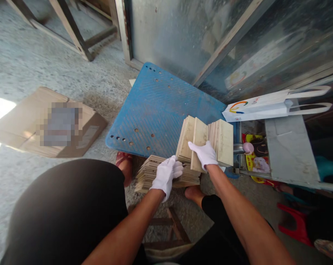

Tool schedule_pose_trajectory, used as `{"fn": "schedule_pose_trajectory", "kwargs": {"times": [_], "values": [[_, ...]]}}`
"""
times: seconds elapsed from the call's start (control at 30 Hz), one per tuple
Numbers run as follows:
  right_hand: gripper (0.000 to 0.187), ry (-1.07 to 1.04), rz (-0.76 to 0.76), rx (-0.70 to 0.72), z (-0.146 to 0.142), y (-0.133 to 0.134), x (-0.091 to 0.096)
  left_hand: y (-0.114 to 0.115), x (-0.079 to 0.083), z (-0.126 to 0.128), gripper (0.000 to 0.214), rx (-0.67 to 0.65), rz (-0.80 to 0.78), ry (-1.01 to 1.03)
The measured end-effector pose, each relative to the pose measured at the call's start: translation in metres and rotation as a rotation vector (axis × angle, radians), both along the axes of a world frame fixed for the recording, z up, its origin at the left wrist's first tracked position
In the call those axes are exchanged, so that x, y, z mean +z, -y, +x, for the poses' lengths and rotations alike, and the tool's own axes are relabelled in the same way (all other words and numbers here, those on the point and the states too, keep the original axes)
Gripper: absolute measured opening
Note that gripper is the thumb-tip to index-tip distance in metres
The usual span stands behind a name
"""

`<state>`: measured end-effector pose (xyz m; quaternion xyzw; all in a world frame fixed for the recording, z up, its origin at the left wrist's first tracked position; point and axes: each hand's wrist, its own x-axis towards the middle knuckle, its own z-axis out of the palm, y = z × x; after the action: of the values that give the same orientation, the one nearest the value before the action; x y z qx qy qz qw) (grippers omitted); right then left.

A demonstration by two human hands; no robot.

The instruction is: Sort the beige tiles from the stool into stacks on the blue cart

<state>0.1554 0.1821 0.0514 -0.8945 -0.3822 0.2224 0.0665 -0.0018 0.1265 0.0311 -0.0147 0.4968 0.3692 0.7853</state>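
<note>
My right hand (204, 152), in a white glove, grips a thin, pale wooden board (200, 133), its thumb stretched across the board's face. This board leans between two rows of similar boards, a left row (185, 138) and a right row (225, 141), on the blue plastic table (155, 106). My left hand (167, 173), also gloved in white, is over a lower stack of thin wooden boards (146, 175) beside the table's near edge. Its fingers point right, loosely bent, with nothing visible in them. Whether they touch the lower boards is hard to tell.
An open cardboard box (25, 125) with a blurred-out patch lies on the floor at left. A white paper bag (257, 106) leans at right, near a grey metal panel (290, 143). Glass panes (177, 33) stand behind the table. A wooden stool (177, 224) shows between my legs.
</note>
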Motion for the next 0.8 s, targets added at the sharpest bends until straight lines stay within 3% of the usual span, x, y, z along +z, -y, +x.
{"fn": "schedule_pose_trajectory", "kwargs": {"times": [0.17, 0.37, 0.67, 0.8], "values": [[0.114, 0.139, -0.074, -0.059, 0.005, -0.034, -0.029, 0.004, -0.002, 0.001, 0.03, -0.053, -0.047, -0.037], [0.122, 0.182, -0.128, -0.105, -0.005, -0.049, -0.052, -0.001, -0.002, 0.001, 0.016, -0.171, -0.096, -0.1], [0.118, 0.246, -0.097, -0.134, -0.018, -0.048, -0.075, 0.005, -0.013, 0.005, 0.015, -0.264, -0.111, -0.124], [0.098, 0.288, 0.044, -0.075, -0.008, -0.051, -0.078, 0.007, -0.014, 0.006, 0.015, -0.271, -0.109, -0.12]]}}
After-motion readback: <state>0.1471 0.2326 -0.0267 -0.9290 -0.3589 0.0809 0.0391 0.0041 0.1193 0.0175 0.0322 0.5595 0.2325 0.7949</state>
